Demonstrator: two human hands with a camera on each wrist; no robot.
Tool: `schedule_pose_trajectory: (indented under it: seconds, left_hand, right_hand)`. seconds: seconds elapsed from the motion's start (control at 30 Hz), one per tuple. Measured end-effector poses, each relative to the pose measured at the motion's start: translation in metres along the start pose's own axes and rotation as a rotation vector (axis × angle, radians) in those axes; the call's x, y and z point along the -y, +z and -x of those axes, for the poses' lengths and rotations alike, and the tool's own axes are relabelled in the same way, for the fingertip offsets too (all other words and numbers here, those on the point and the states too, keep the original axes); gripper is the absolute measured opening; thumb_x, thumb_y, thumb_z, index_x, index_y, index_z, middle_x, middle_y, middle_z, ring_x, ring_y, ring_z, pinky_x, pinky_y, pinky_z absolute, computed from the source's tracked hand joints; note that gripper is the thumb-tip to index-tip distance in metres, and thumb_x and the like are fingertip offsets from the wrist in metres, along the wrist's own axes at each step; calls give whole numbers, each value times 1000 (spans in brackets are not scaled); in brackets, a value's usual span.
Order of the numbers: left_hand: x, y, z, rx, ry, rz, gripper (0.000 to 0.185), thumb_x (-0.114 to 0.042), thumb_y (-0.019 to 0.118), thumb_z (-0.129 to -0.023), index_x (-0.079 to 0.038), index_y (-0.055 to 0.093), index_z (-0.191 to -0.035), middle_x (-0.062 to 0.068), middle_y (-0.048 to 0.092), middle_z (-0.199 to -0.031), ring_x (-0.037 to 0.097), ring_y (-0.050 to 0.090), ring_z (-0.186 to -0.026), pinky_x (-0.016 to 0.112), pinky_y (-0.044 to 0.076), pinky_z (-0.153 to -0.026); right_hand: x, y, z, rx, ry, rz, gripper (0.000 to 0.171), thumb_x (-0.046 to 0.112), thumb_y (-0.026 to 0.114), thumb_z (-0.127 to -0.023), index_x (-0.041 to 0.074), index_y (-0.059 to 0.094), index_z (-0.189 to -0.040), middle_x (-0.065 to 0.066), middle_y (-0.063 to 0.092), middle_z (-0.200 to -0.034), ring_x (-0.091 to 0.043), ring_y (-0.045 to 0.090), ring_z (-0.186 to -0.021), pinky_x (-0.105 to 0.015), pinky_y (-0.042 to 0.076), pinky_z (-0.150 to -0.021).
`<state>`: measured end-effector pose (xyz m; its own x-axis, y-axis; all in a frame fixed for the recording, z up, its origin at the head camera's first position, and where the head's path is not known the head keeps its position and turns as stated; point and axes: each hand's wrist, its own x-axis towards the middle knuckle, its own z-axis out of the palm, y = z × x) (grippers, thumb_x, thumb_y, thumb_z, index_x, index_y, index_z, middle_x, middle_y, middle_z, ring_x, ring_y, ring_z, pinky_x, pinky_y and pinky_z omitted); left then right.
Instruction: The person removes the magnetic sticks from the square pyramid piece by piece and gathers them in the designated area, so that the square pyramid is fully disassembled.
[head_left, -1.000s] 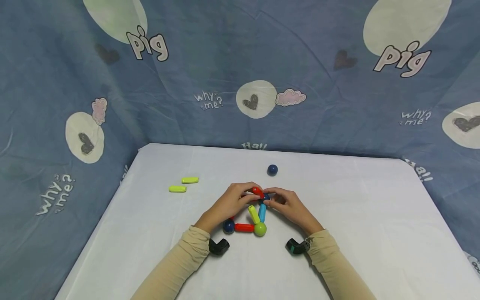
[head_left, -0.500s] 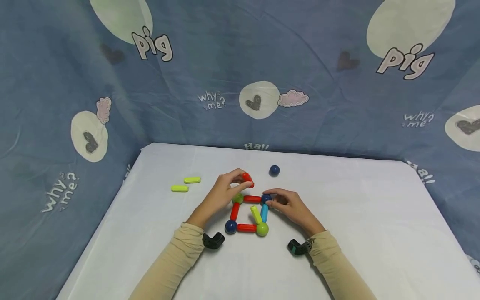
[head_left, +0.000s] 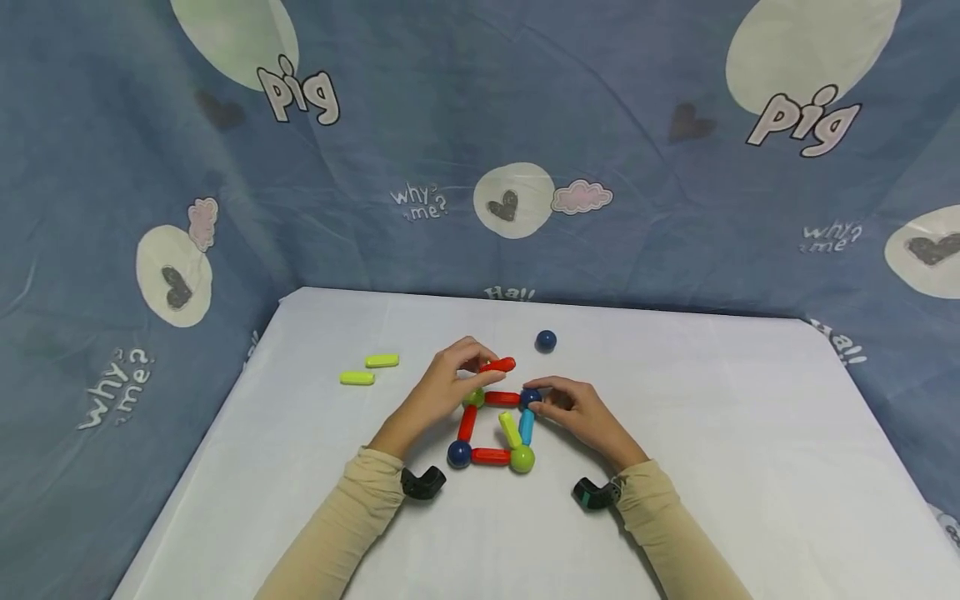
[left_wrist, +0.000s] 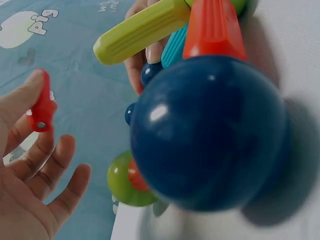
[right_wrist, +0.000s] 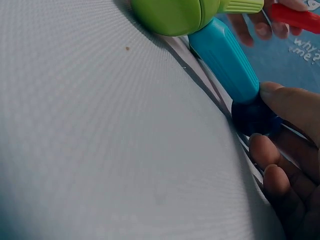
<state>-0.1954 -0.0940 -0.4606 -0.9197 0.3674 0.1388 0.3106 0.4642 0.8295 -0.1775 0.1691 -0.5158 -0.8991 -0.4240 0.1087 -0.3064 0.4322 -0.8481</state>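
Note:
My left hand [head_left: 448,382] pinches a loose red stick [head_left: 498,365] between thumb and finger, raised above the far side of a four-sided frame of sticks and balls. In the left wrist view that red stick [left_wrist: 43,102] shows a hole in its end. My right hand [head_left: 583,410] grips the dark blue ball [right_wrist: 255,116] at the frame's far right corner, joined to a light blue stick [right_wrist: 225,60]. Green balls form the near right [head_left: 522,459] and far left corners; another blue ball [head_left: 460,453] is near left. Red sticks make the other sides. A yellow-green stick [head_left: 509,429] slants up from the near right ball.
One loose dark blue ball [head_left: 546,341] lies beyond the frame. Two loose yellow-green sticks [head_left: 382,360] rest at the left on the white table [head_left: 712,417]. A blue printed cloth [head_left: 637,250] hangs behind the table.
My left hand has drawn back leftward from the far right blue ball with the red stick, which has turned from slanted to nearly level. My right hand stays at that ball.

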Motion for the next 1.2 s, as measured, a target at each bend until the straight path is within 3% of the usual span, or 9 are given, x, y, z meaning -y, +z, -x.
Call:
schedule_pose_trajectory:
  seconds: [0.2,0.37,0.6,0.8,0.93,1.2]
  left_hand:
    - [10,-16,10,-31,13,-72,22,-26,85,-87,-21,75,-106,-6,70,-103,16,62,-97,34,55,-88]
    - [26,-39,28,-72,6,-149,22,-23,87,-83,-21,76,-102,-6,70,-97,16,59,-88,28,51,-76]
    - [53,-75,55,-133,-16,-269,21,-19,91,-79,-19,78,-96,-4,70,-95,18,59,-88,33,50,-76]
    - [73,-100,76,-166,-44,-352,24,-14,93,-74,-13,80,-95,0,68,-89,19,57,-80,26,47,-69]
    - [77,-112,84,-164,-59,-376,26,-11,93,-73,-9,81,-95,3,68,-88,20,56,-79,25,45,-68]
    - [76,-123,90,-98,-165,-413,30,-11,92,-75,-5,81,-102,5,66,-86,20,54,-78,26,42,-64]
  right_hand:
    - [1,1,-1,-1,-3,10,33,21,75,-96,16,72,-129,0,67,-91,-10,57,-78,-21,49,-70]
    - [0,1,-2,-4,-17,8,33,20,75,-95,15,72,-128,-1,69,-92,-9,58,-78,-21,50,-70]
    - [0,1,-1,-12,-32,5,33,20,76,-95,16,72,-127,-1,69,-91,-8,58,-77,-21,49,-69]
    - [-2,1,0,-11,-35,2,32,20,75,-96,15,72,-128,-1,69,-91,-7,56,-77,-21,48,-68]
    - [-2,1,1,-20,-26,1,32,21,76,-95,16,73,-127,-2,69,-90,-9,57,-77,-21,48,-68]
    - [-2,2,0,-8,-23,-6,33,22,75,-95,15,72,-128,-2,68,-91,-10,56,-77,-20,47,-68]
